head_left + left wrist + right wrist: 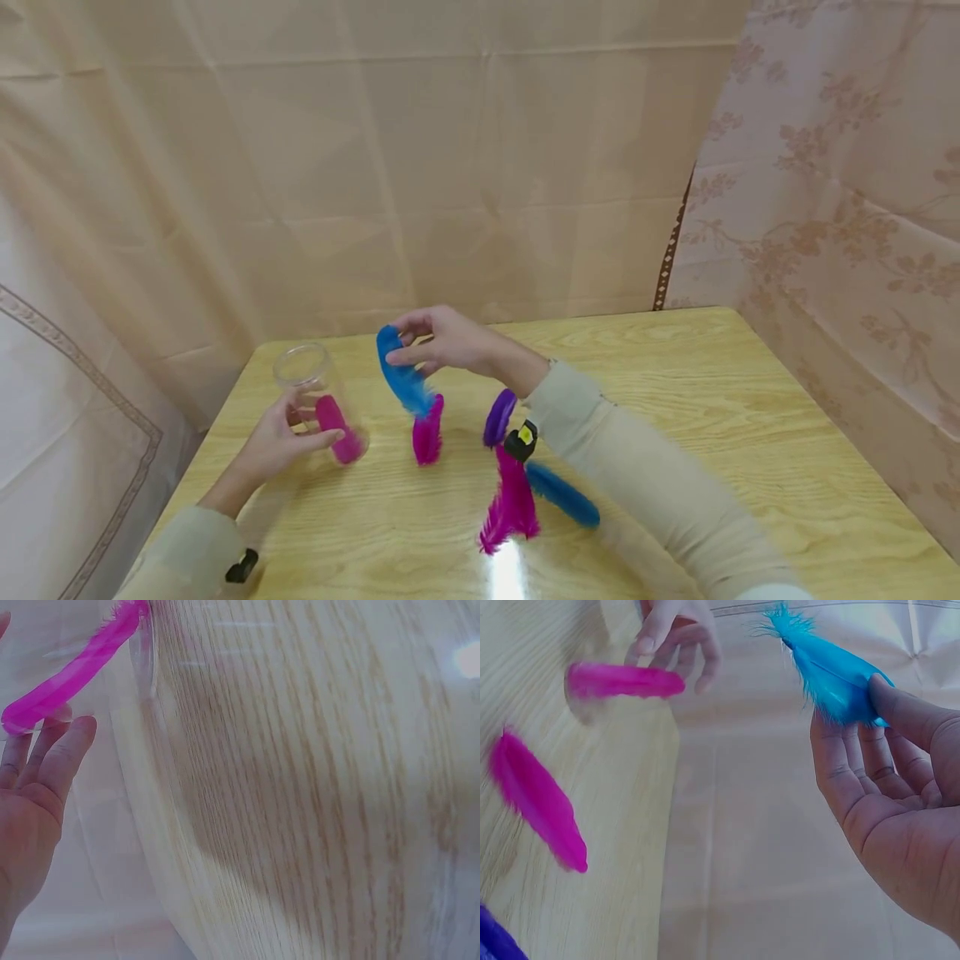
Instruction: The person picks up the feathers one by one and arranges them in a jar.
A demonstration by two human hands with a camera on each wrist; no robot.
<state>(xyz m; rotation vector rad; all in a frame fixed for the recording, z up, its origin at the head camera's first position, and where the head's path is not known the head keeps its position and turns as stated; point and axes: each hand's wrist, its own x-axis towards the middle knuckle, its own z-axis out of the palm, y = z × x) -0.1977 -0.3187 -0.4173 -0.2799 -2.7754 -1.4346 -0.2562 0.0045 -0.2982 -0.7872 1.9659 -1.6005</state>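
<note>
My right hand [450, 342] pinches a blue feather [401, 375] between thumb and fingers, raised above the table. In the right wrist view the blue feather [836, 675] has its fluffy end pointing away from the right hand [900, 802]. My left hand [281, 437] holds a clear jar [302, 363] at the left of the table, thumb on the near side and fingers round the far side. Inside the jar is a pink feather [339, 429], also seen beside the fingers of the left hand [34, 802]. Another pink feather [427, 435] lies below the raised blue one.
On the wooden table [750, 467] a purple feather [498, 417], more pink feathers [513, 504] and another blue feather [564, 494] lie under the right forearm. A beige curtain [487, 183] hangs behind the table, with a patterned cloth [847, 217] on the right.
</note>
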